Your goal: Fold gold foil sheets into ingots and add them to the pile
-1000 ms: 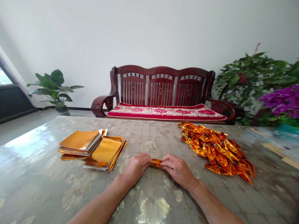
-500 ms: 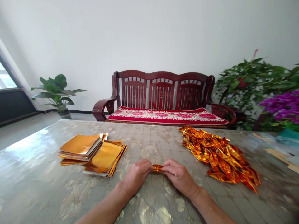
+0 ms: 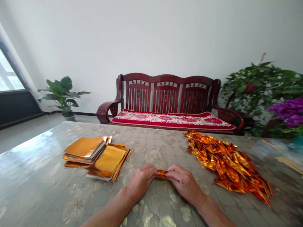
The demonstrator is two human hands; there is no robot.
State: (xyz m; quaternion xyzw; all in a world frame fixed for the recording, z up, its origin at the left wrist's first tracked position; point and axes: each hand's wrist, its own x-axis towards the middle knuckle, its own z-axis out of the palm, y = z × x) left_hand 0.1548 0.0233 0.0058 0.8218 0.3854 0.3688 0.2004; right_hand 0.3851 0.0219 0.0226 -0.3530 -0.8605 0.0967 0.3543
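Gold foil piece point(image 3: 162, 173), lower centre: pinched at each end by left hand point(image 3: 140, 181) and right hand point(image 3: 185, 183), fingers closed narrowly; flat sheets point(image 3: 97, 156) left, folded pile point(image 3: 227, 164) right, sorted apart

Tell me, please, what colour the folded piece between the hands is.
Shiny orange-gold foil, in the head view.
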